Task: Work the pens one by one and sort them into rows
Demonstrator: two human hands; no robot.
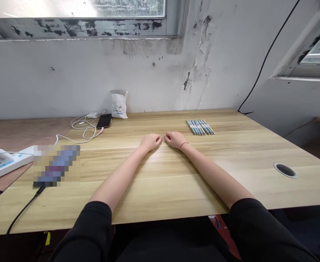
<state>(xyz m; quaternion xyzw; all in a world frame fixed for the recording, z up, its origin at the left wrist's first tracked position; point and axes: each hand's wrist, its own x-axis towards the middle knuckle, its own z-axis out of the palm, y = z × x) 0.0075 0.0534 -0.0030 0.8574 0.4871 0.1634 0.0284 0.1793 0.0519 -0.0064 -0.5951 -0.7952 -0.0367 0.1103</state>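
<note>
Both forearms reach forward over the light wooden table (160, 196). My left hand (150, 142) rests on the tabletop, curled into a loose fist with nothing visible in it. A small gap separates it from my right hand (174, 139), which is closed the same way and also shows nothing in it. A thin red string circles the right wrist. Beyond that hand, to the right, several pens (200, 127) in pale green, blue and white lie side by side in a row. Neither hand touches them.
At the back left are a white packet (119, 104), a black phone (104, 120) and a coiled white cable (86, 127). A blurred-out device (58, 165) with a black cable lies left, near a white power strip (12, 163). A round cable hole (284, 170) is at right.
</note>
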